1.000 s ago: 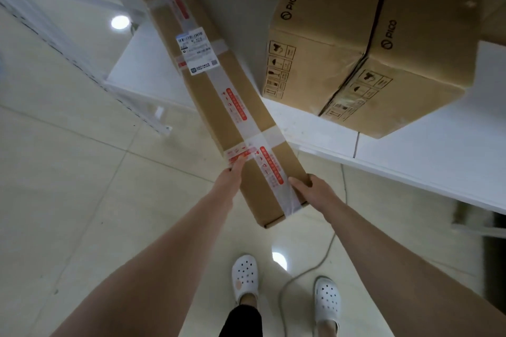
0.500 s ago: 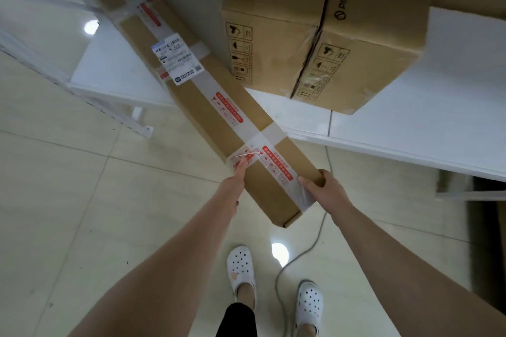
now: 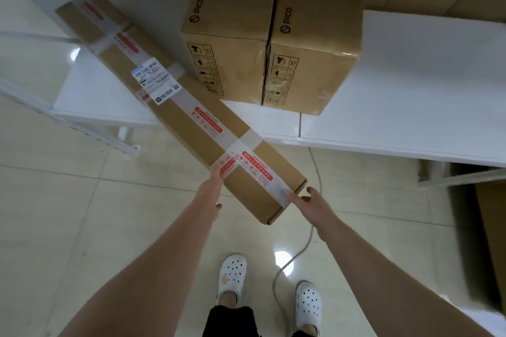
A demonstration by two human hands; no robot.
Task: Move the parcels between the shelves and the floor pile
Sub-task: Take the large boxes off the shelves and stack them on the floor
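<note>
A long, flat cardboard parcel (image 3: 191, 120) with red-printed tape and a white label lies slanted. Its far part rests on the low white shelf (image 3: 397, 117), and its near end juts out over the floor. My left hand (image 3: 212, 191) lies flat against the left side of that near end, with its fingertips up on the tape. My right hand (image 3: 306, 202) touches the end face, thumb on the taped top edge and fingers loosely spread beside the corner.
Two large PICO cardboard boxes (image 3: 273, 44) stand side by side on the shelf, right next to the parcel. More cardboard fills the shelf behind. A grey cable (image 3: 304, 246) runs over the tiled floor by my white clogs (image 3: 232, 273). A white upright frame (image 3: 68, 123) stands at left.
The parcel has slid farther onto the shelf and now lies flatter. My right hand has loosened from gripping the end corner to touching it. My left hand has stayed on the left side.
</note>
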